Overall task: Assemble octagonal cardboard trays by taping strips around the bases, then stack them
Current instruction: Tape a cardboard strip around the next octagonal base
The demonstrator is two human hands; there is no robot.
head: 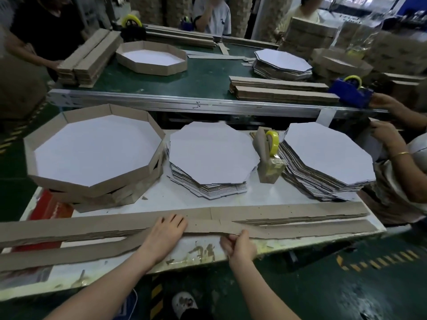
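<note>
1. R hand [240, 244]: thumb + fingers pinch the near edge of the cardboard strip [203, 224], which lies lengthwise along the front of the table [175, 195].
2. L hand [165, 229]: flat, fingers straight, presses on that strip; grips nothing.
3. Handling (est.): strip is light, long and floppy, and likely folds at its score lines. Take hold near mid-length w/ both hands, not by one end.
4. Mid-table: stack of bases [210, 153] is flat, stiff and light. Tape dispenser [269, 155] stands just beside it; second stack [328, 153] is to the R.
5. Finished trays [92, 155] are stacked at table L.
6. Far: conveyor [203, 75] carries another tray [150, 57].
</note>
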